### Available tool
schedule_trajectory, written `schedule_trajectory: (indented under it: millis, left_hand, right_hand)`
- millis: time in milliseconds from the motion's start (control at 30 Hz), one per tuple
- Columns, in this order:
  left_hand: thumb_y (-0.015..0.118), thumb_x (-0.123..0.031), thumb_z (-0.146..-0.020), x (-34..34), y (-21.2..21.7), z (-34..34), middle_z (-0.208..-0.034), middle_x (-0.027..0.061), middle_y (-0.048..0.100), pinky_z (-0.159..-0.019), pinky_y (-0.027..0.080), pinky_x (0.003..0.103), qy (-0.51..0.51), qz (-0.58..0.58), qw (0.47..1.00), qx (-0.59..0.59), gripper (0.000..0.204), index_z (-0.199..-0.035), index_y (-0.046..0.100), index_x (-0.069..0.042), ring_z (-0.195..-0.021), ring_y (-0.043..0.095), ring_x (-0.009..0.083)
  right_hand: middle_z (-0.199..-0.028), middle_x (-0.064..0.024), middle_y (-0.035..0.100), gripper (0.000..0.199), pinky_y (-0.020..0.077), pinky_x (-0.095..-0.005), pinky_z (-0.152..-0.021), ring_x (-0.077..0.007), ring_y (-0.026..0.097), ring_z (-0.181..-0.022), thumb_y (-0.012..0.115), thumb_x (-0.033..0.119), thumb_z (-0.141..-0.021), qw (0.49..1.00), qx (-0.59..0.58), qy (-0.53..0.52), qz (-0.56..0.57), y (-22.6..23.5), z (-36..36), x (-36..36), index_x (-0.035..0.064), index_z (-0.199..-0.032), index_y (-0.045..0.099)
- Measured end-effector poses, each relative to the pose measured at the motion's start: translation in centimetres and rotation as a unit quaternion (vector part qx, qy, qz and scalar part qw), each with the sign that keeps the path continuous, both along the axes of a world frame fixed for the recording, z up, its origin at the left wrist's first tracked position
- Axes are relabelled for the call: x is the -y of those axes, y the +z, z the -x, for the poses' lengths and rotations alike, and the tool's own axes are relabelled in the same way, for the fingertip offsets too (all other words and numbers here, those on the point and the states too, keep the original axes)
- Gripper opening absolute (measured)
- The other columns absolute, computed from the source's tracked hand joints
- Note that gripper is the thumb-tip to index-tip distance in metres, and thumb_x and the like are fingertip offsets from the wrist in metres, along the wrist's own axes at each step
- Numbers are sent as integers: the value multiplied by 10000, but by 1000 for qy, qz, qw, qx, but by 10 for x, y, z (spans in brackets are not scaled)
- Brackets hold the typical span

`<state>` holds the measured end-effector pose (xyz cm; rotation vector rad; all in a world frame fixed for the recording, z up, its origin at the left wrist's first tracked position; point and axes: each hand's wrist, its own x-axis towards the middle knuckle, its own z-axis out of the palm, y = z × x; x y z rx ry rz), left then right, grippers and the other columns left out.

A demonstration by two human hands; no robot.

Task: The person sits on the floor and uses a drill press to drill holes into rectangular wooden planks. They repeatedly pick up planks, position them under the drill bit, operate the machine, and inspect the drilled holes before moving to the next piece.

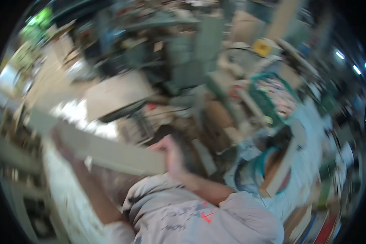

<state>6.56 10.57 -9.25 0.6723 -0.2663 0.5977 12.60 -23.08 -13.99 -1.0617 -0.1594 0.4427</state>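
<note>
A long, flat, pale board (105, 150) slants across in front of my body, its far end raised to the left. Near that left end my left hand (63, 142) is closed on its lower edge, the fingers smeared by motion. My right hand (171, 156) grips the other end, thumb and fingers wrapped round it close to my shirt.
A light tabletop (118, 93) stands ahead, near a small dark stand. To the right are a green crate (272, 97) full of small pieces, a round blue-rimmed container (264, 162) and a leaning wooden plank (278, 168). Stacked boards (313, 223) lie at lower right.
</note>
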Motion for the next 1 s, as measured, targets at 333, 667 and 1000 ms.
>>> schedule_trajectory:
  millis: [333, 667, 1000]
  left_hand:
    - [340, -326, -1024, 39, 39, -1, -1237, 124, 557, -989, 463, 368, 204, -48, 970, -127, 497, -1392, 397, 3, -1079, 573, 232]
    - [336, -344, -1038, 16, 40, -14, -1274, 136, 520, -1024, 439, 348, 119, -80, 986, -85, 511, -1423, 353, -8, -1110, 543, 223]
    - [415, -394, -997, 47, 90, 1, -1421, 168, 432, -1134, 299, 436, 145, -65, 987, -36, 597, -1437, 330, 2, -1302, 434, 288]
  right_hand:
    - [-732, -141, 633, 610, 478, -290, -702, -187, 629, -714, 273, 500, -1027, 980, -31, -44, -192, 5, 21, -3, 55, -673, 495]
    - [-651, -80, 573, 555, 448, -260, -634, -155, 581, -630, 366, 478, -1013, 979, -15, -107, -173, -3, 21, -12, 52, -680, 493]
    - [-620, 24, 522, 432, 357, -207, -512, -34, 467, -560, 561, 439, -955, 995, -36, -77, -50, -13, 3, -8, 100, -689, 534]
